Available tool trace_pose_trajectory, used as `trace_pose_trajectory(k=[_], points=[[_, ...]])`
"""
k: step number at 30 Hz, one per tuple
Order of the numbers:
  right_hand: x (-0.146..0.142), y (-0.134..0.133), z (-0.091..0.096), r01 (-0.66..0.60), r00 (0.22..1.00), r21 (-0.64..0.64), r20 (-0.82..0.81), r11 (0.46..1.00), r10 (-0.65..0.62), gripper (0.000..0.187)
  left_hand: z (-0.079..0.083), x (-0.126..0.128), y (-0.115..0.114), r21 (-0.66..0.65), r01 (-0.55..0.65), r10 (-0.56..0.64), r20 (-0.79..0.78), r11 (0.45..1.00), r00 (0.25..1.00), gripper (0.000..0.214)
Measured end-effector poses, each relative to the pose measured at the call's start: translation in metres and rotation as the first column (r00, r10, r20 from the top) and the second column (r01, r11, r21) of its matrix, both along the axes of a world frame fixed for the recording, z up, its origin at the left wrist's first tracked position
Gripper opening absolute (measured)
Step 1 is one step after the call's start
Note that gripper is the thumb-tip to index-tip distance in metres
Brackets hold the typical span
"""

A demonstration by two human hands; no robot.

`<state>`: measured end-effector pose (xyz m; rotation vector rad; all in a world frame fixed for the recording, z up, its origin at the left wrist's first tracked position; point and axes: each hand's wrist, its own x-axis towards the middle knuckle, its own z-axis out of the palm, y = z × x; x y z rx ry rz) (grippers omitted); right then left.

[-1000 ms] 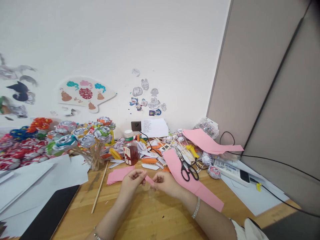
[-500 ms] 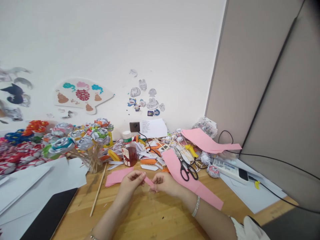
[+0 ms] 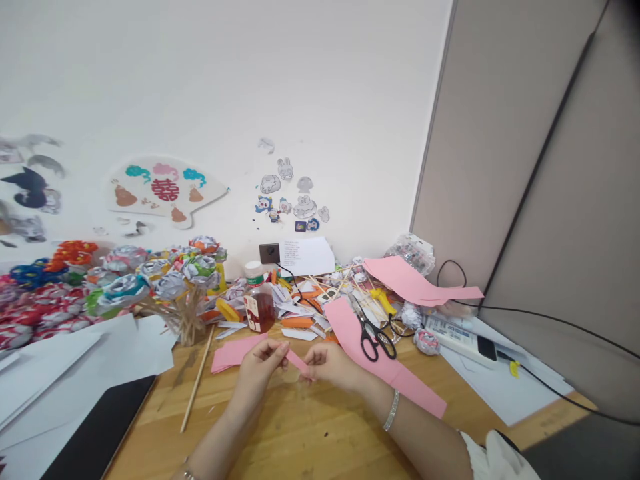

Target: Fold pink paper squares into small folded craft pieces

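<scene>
My left hand [image 3: 261, 368] and my right hand [image 3: 330, 365] meet over the wooden table [image 3: 310, 433], both pinching a small pink paper strip [image 3: 298, 362] between their fingertips. The strip runs slantwise from one hand to the other. Just behind my left hand lies a stack of pink paper pieces [image 3: 233, 351]. A long pink paper sheet [image 3: 385, 370] lies to the right of my right hand, with black scissors [image 3: 373, 337] on top of it. A silver bracelet [image 3: 391, 409] is on my right wrist.
Paper flowers on sticks [image 3: 150, 280] crowd the left back. A small bottle of brown liquid [image 3: 259, 308], wooden skewers [image 3: 196, 383], paper scraps, white sheets [image 3: 75, 360], a black tablet [image 3: 95, 437], a remote [image 3: 460, 337] and cables [image 3: 550, 323] surround the work spot. A grey partition stands at the right.
The view shifted slightly a second ago. Both hands keep pinching the pink strip, with only small finger movements.
</scene>
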<state>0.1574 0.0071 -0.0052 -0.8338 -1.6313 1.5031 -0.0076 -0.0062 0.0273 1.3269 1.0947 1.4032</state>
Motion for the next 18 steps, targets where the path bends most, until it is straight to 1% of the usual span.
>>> trace_pose_trajectory(k=[4,6,7,11,13,16,18], points=[[0.000,0.002,-0.005,0.041,0.998,-0.004,0.041,0.999,-0.041,0.040,-0.001,0.002,0.001,-0.047,0.031,-0.036,-0.105,0.998,0.994,0.026],[0.000,0.001,-0.006,0.048,0.998,-0.001,0.038,0.999,-0.048,0.039,-0.001,0.003,0.000,-0.028,0.036,-0.040,-0.163,0.999,0.986,0.028],[-0.001,0.001,-0.006,0.045,0.999,0.000,0.030,0.999,-0.045,0.039,0.000,0.004,-0.001,-0.004,0.023,-0.023,-0.182,1.000,0.983,0.029],[-0.002,-0.005,0.002,-0.022,1.000,-0.011,-0.005,1.000,0.022,0.038,-0.002,0.006,-0.005,0.094,-0.042,0.062,-0.227,0.995,0.972,0.029],[-0.003,-0.009,0.006,-0.040,0.999,0.007,0.000,0.999,0.040,0.037,-0.006,0.008,-0.006,0.103,-0.038,0.063,-0.252,0.994,0.966,0.029],[-0.004,-0.012,0.008,0.001,1.000,0.041,0.027,0.999,-0.002,0.038,-0.013,0.010,-0.006,0.094,-0.016,0.041,-0.265,0.995,0.963,0.029],[-0.004,-0.012,0.007,0.013,0.999,0.036,0.042,0.999,-0.015,0.039,-0.014,0.011,-0.005,0.079,-0.006,0.026,-0.250,0.997,0.968,0.029]])
